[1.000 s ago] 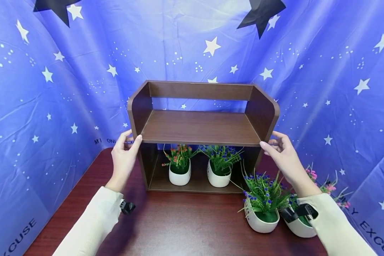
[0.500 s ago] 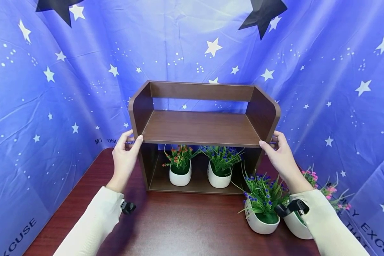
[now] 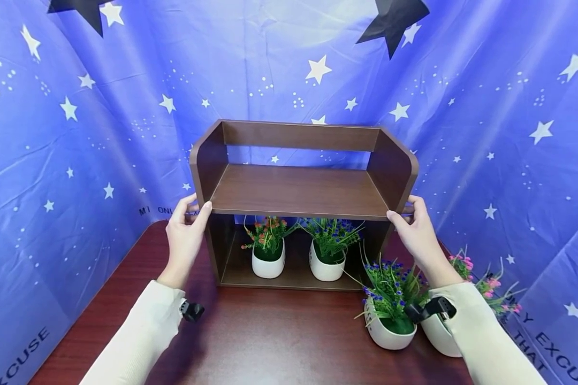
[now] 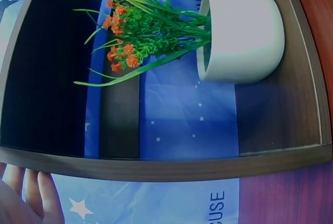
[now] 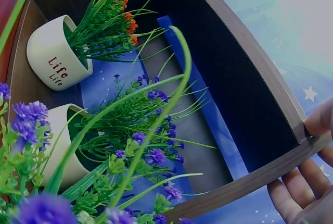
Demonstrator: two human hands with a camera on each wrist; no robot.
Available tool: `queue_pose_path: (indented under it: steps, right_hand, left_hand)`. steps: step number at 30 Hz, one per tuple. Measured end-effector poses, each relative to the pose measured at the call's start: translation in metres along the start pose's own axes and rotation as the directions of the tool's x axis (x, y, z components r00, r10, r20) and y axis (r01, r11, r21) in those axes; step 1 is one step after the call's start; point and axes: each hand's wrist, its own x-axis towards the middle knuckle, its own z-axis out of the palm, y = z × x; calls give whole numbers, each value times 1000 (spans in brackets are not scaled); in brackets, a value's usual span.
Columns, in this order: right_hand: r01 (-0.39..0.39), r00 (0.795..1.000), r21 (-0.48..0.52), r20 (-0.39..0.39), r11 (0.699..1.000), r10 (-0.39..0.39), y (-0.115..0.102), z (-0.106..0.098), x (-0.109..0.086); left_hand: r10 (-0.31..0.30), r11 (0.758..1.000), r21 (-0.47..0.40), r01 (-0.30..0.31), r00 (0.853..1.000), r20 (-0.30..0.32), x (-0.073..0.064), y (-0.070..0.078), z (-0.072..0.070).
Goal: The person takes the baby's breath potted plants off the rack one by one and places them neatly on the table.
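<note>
**Both Hands Clasp the Sides of a Wooden Shelf**

Squarely in the middle of the head view stands a dark brown two-tier shelf [image 3: 301,190] on a reddish-brown table [image 3: 270,337], and a person has hold of it from both sides. The left hand [image 3: 187,235] grips the left side panel at the level of the upper board, thumb hooked over the front edge and fingers wrapped round the outside. The right hand [image 3: 416,232] grips the right side panel at the same height, thumb on the front edge, fingers curled behind. In the right wrist view the fingers [image 5: 291,198] lie just outside the curved panel edge; in the left wrist view only a few fingertips [image 4: 36,195] show beneath the panel, so that camera alone does not show the grip. Both arms wear cream sleeves [image 3: 139,337].

The shelf's upper board is bare wood. On its lower board sit two white pots side by side: the left one holds a plant with orange-red flowers [image 3: 267,248], the right one a plant with blue-purple flowers [image 3: 328,251]. The right wrist view shows the word "Life" printed on the orange-flowered pot.

Outside the shelf, near its right front corner, two more white pots stand on the table just beside each other: one with blue-purple flowers [image 3: 390,310], and one with pink flowers [image 3: 481,283] partly hidden behind the right sleeve.

Behind everything hangs a blue backdrop with white stars [image 3: 77,133].
</note>
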Motion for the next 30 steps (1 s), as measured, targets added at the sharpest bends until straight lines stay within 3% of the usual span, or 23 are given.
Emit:
queue_pose_path:
  steps: [9, 16, 24, 30]
  right_hand:
    - [-12, 1000, 19, -20, 1000, 12, -1, 5, 2]
    - [-21, 998, 8, -55, 1000, 21, 2, 5, 2]
    - [-15, 998, -5, -54, 1000, 15, 4, 5, 3]
    - [-2, 998, -16, -59, 1000, 1, 5, 5, 2]
  left_hand:
    - [-28, 999, -16, 28, 1000, 0, 0, 0, -3]
    - [-18, 1000, -20, 19, 998, 59, -1, 0, -5]
    - [67, 997, -26, -66, 997, 39, -6, 1, -10]
    - [157, 981, -116, -153, 987, 33, -17, 20, -17]
